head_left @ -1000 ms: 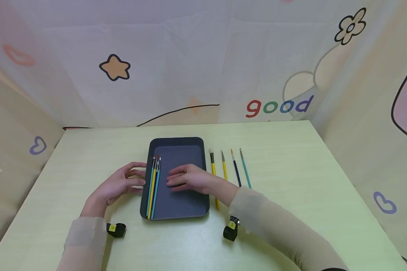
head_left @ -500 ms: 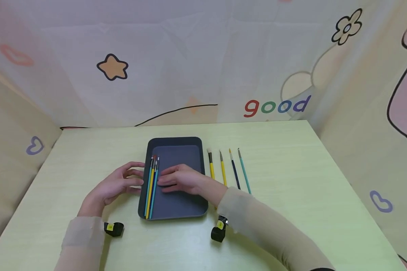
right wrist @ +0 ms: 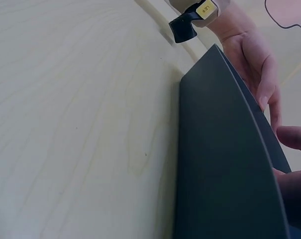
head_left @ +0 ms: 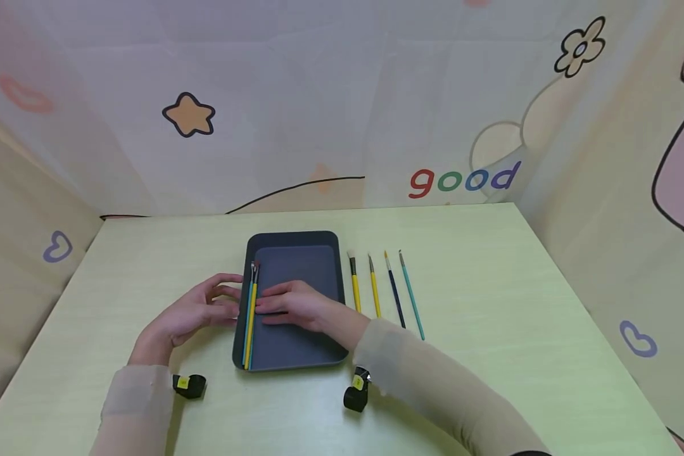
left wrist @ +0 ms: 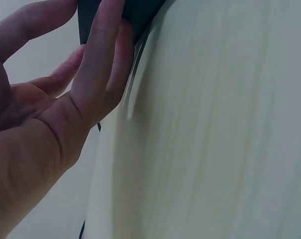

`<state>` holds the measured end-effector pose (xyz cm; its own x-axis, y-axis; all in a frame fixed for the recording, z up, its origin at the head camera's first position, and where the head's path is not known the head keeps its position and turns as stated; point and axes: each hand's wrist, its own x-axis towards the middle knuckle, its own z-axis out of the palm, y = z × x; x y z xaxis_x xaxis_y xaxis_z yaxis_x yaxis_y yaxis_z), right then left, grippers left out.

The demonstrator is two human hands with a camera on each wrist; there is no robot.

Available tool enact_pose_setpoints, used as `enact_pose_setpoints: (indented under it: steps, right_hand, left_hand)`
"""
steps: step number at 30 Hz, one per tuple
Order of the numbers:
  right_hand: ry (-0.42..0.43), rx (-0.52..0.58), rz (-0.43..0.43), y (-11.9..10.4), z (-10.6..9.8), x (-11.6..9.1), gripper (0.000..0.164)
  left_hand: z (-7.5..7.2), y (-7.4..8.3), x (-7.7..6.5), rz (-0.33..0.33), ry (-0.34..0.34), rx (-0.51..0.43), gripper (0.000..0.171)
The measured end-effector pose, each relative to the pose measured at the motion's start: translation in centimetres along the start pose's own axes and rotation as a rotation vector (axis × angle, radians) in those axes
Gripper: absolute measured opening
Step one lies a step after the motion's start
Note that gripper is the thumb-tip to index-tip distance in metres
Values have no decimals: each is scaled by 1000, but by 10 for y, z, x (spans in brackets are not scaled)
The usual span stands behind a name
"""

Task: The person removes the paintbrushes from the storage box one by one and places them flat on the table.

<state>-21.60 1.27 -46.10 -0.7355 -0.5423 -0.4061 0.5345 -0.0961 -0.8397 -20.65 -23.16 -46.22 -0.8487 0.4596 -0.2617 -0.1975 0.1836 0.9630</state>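
Observation:
A dark grey tray (head_left: 310,349) lies on the table with several paintbrushes (head_left: 251,320) bunched along its left wall, yellow and teal handles showing. My left hand (head_left: 196,311) is at the tray's left side, and in the left wrist view its fingers (left wrist: 93,64) reach the tray's outer wall. Over the tray, my right hand (head_left: 303,308) extends its fingers toward the bunched brushes, with fingertips touching or right beside them. Part of the bunch is hidden behind those fingers. In the right wrist view the tray's outer wall (right wrist: 215,149) hides most of the right hand's fingers.
Right of the tray, more paintbrushes lie in a row: a wide yellow one (head_left: 355,285), a thinner yellow one (head_left: 374,291), a dark blue one (head_left: 396,294) and a teal one (head_left: 413,297). A printed cloth (head_left: 296,126) stands behind the table.
My right hand has moved left across the tray to the brushes, which now sit more tightly against the left wall. My left hand has stayed by the tray's side.

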Motion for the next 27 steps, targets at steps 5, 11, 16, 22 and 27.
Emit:
enact_pose_setpoints:
  steps: [5, 11, 16, 22, 27]
  right_hand:
    - [8, 13, -3, 0, 2, 0, 44]
    - [15, -10, -7, -1, 3, 1, 46]
    - [14, -56, -23, -1, 2, 3, 47]
    - [-14, -98, -40, 2, -1, 4, 48]
    - [-45, -124, -46, 4, -2, 6, 47]
  left_hand:
    - [0, 1, 0, -3, -6, 1, 70]
    - [1, 3, -1, -12, 1, 3, 70]
    - [2, 4, -2, -16, 8, -1, 70]
    - [2, 4, -2, -22, 18, 3, 71]
    - [2, 4, -2, -25, 20, -2, 71]
